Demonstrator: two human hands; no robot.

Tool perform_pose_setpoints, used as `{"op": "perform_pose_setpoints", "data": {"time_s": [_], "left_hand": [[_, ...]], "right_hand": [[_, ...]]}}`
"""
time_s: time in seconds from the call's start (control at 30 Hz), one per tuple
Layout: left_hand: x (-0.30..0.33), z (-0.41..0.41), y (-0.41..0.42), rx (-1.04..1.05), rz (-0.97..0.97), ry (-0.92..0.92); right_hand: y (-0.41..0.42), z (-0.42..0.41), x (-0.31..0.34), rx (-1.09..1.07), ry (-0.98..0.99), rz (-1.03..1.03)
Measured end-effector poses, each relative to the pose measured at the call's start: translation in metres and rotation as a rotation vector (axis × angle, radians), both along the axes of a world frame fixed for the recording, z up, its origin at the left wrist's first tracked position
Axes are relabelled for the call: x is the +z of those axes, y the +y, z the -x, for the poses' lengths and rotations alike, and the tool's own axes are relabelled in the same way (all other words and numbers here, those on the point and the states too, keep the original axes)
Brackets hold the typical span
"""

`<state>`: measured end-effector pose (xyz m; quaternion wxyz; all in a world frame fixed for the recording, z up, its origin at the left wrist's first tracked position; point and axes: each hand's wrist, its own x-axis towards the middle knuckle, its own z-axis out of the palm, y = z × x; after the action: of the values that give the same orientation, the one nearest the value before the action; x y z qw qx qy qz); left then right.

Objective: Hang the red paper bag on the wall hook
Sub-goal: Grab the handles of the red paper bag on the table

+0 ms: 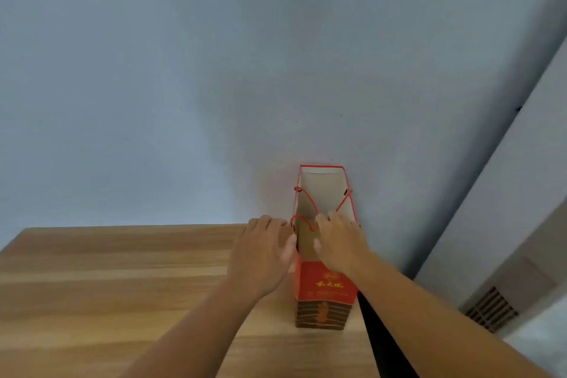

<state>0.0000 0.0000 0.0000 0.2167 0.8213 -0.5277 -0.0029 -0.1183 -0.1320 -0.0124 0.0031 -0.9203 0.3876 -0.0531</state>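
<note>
The red paper bag (322, 284) stands upright on the wooden table (122, 285), close to its right edge and against the wall. Its mouth is open and shows a pale inside. My right hand (340, 242) lies over the mouth; its thumb is inside the bag and its fingertips close on the far red cord handle (310, 198). My left hand (260, 252) rests flat against the bag's left side, fingers apart, thumb touching the rim. The near cord loop (302, 221) hangs slack between the two hands. No wall hook is in view.
A plain grey-blue wall (214, 86) rises behind the table. To the right of the table is a dark gap (380, 341), then a second wall with a vent grille (491, 310) low down.
</note>
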Motion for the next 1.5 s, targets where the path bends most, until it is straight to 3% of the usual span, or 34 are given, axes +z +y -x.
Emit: {"op": "perform_pose_setpoints", "data": {"time_s": [0.33, 0.63, 0.8, 1.07, 1.27, 1.5], "left_hand": [[-0.035, -0.086, -0.036, 0.004, -0.003, 0.08], [-0.042, -0.086, -0.045, -0.04, -0.028, 0.087], [-0.038, -0.08, -0.047, -0.063, -0.017, 0.062], [0.016, -0.019, -0.078, -0.152, 0.14, 0.08], [0.036, 0.023, -0.096, 0.033, 0.181, 0.302], [0.06, 0.024, -0.071, 0.035, 0.264, 0.249]], "right_hand": [[-0.052, -0.05, -0.046, -0.145, 0.231, -0.282], [-0.054, -0.05, -0.063, -0.176, 0.295, -0.326], [-0.046, -0.046, -0.025, -0.135, 0.332, -0.3], [-0.035, -0.062, 0.12, -0.063, 0.099, -0.166], [-0.023, -0.061, 0.143, -0.155, -0.098, -0.243], [-0.019, -0.033, 0.156, -0.179, -0.14, -0.519]]}}
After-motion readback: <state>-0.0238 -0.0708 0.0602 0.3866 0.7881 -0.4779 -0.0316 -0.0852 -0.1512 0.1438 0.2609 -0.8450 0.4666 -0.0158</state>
